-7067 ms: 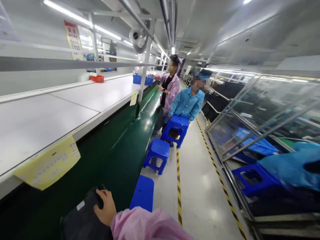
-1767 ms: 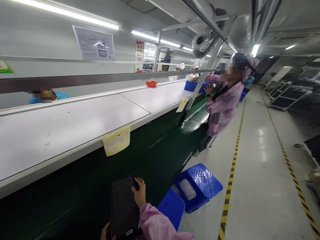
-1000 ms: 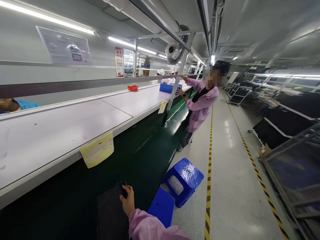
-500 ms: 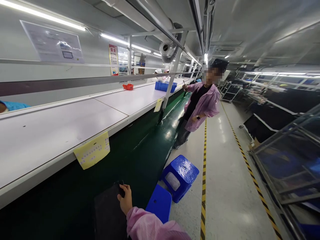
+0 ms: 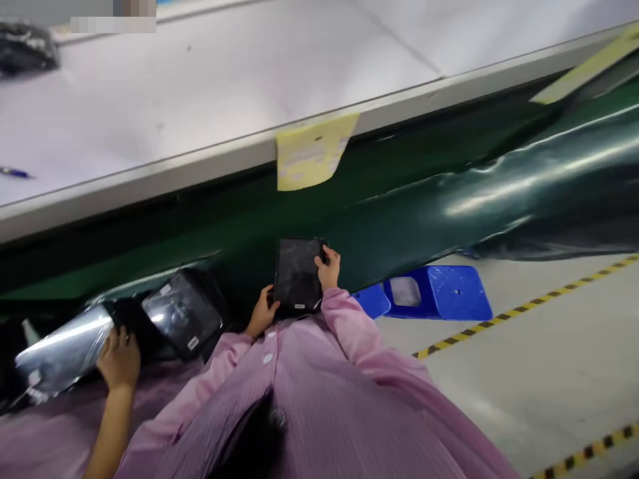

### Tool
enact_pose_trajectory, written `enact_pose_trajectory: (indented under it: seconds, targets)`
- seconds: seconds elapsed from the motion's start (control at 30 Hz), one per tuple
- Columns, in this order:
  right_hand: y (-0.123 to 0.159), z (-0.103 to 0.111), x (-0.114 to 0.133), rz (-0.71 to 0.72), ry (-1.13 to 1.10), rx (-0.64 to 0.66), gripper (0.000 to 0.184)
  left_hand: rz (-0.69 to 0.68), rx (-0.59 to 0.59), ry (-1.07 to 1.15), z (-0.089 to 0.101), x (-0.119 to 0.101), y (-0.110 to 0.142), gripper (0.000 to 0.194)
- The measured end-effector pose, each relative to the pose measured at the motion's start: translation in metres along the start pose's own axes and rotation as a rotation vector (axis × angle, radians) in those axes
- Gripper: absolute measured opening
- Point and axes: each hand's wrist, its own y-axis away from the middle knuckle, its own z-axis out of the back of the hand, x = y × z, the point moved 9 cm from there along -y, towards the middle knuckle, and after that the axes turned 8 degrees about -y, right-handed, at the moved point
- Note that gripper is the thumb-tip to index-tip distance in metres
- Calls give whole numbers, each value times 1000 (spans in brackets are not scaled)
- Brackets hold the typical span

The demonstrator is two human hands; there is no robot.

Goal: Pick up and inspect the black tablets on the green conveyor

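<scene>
A flat black rectangular panel (image 5: pixel 298 274), with a small white label near its lower edge, is held close to the front of my pink jacket. My left hand (image 5: pixel 262 311) grips its lower left side, thumb on the face. At the upper right corner my right hand (image 5: pixel 329 267) is closed on the same panel. To the left lies a similar dark panel (image 5: pixel 182 316) in shiny clear wrapping with a white label. Another person's hand (image 5: pixel 120 359) rests on a glossy wrapped panel (image 5: pixel 67 352) farther left.
A white-topped bench (image 5: pixel 239 86) runs along the far side, with a yellow paper note (image 5: pixel 314 153) on its edge. A pen (image 5: pixel 16 173) and a dark wrapped bundle (image 5: pixel 24 50) lie on it. Blue plastic stools (image 5: pixel 459 293) stand at right, near yellow-black floor tape (image 5: pixel 549 293).
My view has swung down and left from the aisle to my lap. Both my hands now show on the panel; earlier only my right hand was visible. The person in the aisle is out of view.
</scene>
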Motion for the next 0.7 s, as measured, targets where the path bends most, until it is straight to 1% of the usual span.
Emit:
enact_pose_trajectory:
  seconds: [0.03, 0.07, 0.13, 0.2, 0.23, 0.3, 0.37, 0.5, 0.7]
  targets:
    - [0, -1, -3, -1, 5, 7, 49, 22, -19, 24, -12, -1, -7, 38]
    - [0, -1, -4, 0, 10, 11, 49, 33, -36, 48, -29, -4, -22, 37]
    - [2, 1, -3, 6, 21, 11, 50, 38, -60, 95, -72, -11, -62, 35]
    - [4, 2, -1, 11, 31, 10, 51, 35, -75, 139, -114, -16, -102, 39]
    - [5, 2, -1, 12, 35, 11, 51, 36, -83, 159, -131, -15, -117, 41]
    - [6, 2, -1, 12, 45, 16, 51, 42, -98, 196, -156, -8, -137, 45]
    - [7, 1, 0, 8, 56, 21, 53, 44, -109, 230, -169, 3, -145, 49]
    - [9, 2, 3, -6, 85, 34, 53, 19, -123, 289, -175, 22, -146, 56]
    - [11, 0, 9, -50, 138, 51, 50, -14, -139, 322, -178, 29, -148, 58]
